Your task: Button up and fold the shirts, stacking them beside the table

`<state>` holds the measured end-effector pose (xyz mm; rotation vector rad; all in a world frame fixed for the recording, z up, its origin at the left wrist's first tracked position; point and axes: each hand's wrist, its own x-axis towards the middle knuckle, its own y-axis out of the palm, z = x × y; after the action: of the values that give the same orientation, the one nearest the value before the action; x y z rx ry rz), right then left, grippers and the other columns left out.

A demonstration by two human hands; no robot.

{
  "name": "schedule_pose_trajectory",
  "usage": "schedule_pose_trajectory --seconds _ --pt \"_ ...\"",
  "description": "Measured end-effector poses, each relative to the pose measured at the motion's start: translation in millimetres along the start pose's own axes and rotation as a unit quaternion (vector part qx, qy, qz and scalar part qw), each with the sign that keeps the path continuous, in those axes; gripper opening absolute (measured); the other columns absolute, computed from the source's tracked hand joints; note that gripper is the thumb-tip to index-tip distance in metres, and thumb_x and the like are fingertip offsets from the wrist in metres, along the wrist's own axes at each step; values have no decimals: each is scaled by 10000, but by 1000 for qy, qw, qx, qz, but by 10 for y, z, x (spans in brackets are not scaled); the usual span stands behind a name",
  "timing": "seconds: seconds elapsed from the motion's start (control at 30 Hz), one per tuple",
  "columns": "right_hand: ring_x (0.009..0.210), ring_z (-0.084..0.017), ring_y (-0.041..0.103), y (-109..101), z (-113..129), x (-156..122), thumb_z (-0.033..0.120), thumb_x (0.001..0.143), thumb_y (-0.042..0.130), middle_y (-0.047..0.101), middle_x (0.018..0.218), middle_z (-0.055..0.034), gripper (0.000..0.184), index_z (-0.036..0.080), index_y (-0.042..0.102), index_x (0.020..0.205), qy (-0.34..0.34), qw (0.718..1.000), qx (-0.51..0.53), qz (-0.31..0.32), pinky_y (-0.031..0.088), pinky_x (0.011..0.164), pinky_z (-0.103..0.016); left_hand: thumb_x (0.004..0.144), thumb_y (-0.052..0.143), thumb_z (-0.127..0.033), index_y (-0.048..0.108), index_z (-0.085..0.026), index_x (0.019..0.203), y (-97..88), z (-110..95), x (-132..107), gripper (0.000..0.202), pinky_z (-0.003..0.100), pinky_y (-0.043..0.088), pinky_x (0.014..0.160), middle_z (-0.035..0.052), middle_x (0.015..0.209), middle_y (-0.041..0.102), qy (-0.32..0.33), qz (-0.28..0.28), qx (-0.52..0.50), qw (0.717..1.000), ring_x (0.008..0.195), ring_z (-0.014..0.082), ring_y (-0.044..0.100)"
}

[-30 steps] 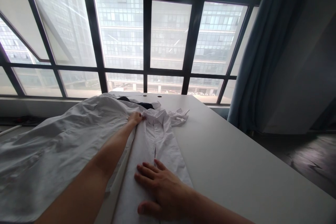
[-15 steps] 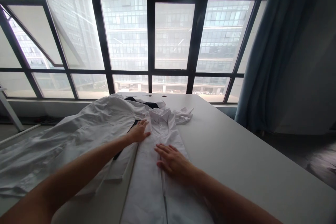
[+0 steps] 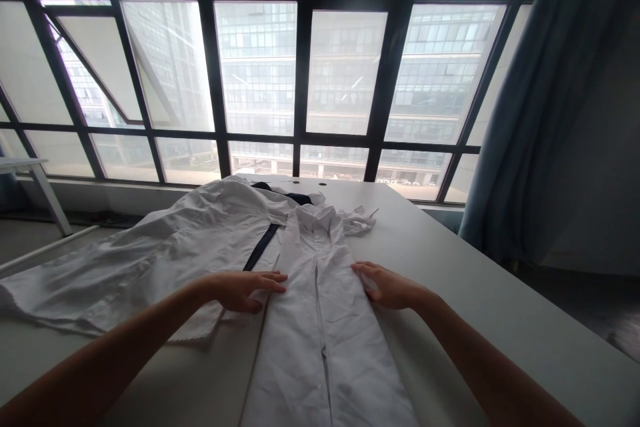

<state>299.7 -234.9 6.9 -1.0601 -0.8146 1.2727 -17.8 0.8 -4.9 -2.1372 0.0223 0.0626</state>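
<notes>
A white collared shirt [image 3: 310, 307] lies front up in a long narrow shape on the table, its collar pointing away from me and its button front running down the middle. My left hand [image 3: 245, 288] rests at the shirt's left edge, fingers stretched and thumb apart. On the opposite edge, my right hand [image 3: 387, 285] touches the cloth with its fingertips, fingers extended. Neither hand grips anything. Left of the shirt spreads a larger crumpled white garment [image 3: 200, 233], with a dark navy strip [image 3: 261, 248] lying between the two.
The white table [image 3: 465, 300] stretches toward the window [image 3: 260, 67], and its right edge runs diagonally. A dark cloth piece [image 3: 299, 198] lies near the collar. At the right hangs a blue-grey curtain [image 3: 515, 120]; another white table [image 3: 23, 164] stands far left.
My left hand has drawn back from near the collar to the shirt's left edge. The right hand has slid from the middle outward to the right edge. The view has shifted slightly left.
</notes>
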Motion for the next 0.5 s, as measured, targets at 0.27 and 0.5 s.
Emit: schedule_pose_trajectory --seconds 0.27,0.5 --pt "1468 -380 157 -107 203 -163 508 620 790 183 1621 -68 940 302 439 1467 -17 995 27 97 218 1161 -548 769 664 -197 462 -353 1438 93 -452 21 716 483 138 1195 20 1558 338 25 4 53 998 1464 280 222" --pt "1446 -381 236 -172 514 -276 425 663 799 433 1509 -60 572 331 692 1217 -99 986 53 124 74 1157 -619 710 719 -246 370 -361 1491 250 -648 122 863 551 87 1184 39 1581 276 95 52 93 990 1453 343 220"
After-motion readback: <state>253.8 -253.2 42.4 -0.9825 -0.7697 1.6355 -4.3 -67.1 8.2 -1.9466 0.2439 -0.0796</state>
